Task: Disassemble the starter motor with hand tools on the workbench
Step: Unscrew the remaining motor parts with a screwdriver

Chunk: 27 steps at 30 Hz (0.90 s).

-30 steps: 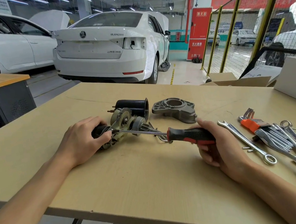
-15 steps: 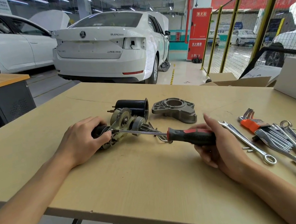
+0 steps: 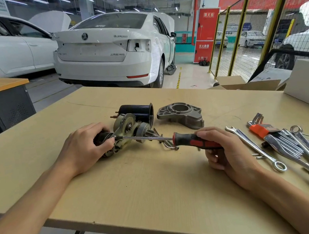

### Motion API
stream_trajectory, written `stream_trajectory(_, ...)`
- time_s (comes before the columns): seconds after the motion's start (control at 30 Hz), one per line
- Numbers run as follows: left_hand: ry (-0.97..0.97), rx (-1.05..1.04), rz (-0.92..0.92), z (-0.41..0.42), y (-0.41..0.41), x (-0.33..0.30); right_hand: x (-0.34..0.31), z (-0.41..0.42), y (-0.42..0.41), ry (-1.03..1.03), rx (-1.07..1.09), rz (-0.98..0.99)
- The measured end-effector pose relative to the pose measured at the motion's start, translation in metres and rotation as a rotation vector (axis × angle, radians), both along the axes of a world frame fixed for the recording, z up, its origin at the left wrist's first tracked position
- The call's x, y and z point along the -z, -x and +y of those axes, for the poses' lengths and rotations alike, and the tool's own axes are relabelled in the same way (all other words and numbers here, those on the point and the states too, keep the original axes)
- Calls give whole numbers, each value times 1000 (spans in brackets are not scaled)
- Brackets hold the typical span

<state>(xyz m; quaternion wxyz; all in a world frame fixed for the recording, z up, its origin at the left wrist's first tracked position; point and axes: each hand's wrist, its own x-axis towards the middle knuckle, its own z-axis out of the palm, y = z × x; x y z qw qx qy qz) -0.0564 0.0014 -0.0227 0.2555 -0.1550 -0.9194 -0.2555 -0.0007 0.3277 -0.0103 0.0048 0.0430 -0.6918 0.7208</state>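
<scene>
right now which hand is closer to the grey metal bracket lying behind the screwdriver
Right. The right hand grips the screwdriver handle just in front of the bracket. The left hand holds the motor end farther off, to the bracket's left.

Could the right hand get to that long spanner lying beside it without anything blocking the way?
Probably yes. The spanner lies bare on the workbench just beyond the right hand, with nothing between them. But that hand grips the screwdriver, so it would have to put it down first.
</scene>
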Motion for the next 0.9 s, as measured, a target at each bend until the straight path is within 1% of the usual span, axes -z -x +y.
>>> stream_trajectory(0.13, -2, 2, -6, 0, 0, 0, 0, 2, -2, -90, -12, -37)
stream_trajectory(0.23, -19, 6, -17, -1, 0, 1, -1, 2, -1, -66, -36, 1)
stream_trajectory(0.3, -25, 5, -21, -1, 1, 2, -2, 1, -1, -15, -26, 17)
stream_trajectory(0.37, -27, 4, -18, -1, 2, 3, -2, 2, -2, 12, -46, -5)
stream_trajectory(0.43, -49, 11, -28, -1, 2, 3, -3, 1, -4, -16, -61, -32)
stream_trajectory(0.53, -51, -16, -19, 0, 1, 3, -3, 0, -3, -5, 14, -30)
stream_trajectory(0.67, 16, -111, 76, 8, 0, 2, -3, 1, -1, 55, 133, -21)
stream_trajectory(0.77, 33, -140, 104, 10, -1, 1, -4, 1, -1, 58, 155, -28)
stream_trajectory(0.9, 26, -118, 106, 10, -1, 0, -2, 1, -1, 85, 176, -32)
